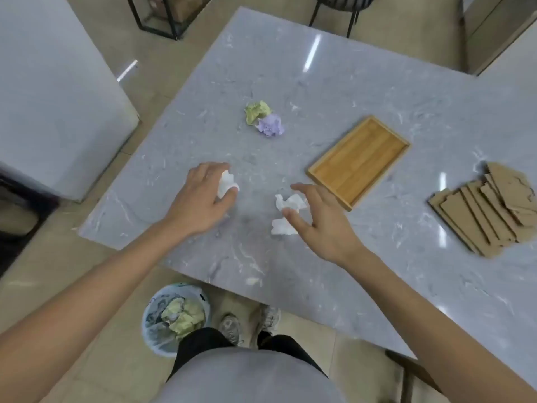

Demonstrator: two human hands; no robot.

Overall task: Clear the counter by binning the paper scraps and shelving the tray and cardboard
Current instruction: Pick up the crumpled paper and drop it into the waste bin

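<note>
My left hand curls around a crumpled white paper ball on the grey marble counter. My right hand hovers with fingers spread over two more white paper scraps, one under the fingertips and one by the thumb. A yellow-green wad and a purple wad lie touching farther back. An empty wooden tray sits to the right. A pile of cardboard pieces lies at the far right.
A small bin lined with a plastic bag stands on the floor by my feet, below the counter's near corner, with yellow-green paper in it. A white cabinet is at the left. A black metal frame and a stool stand beyond the counter.
</note>
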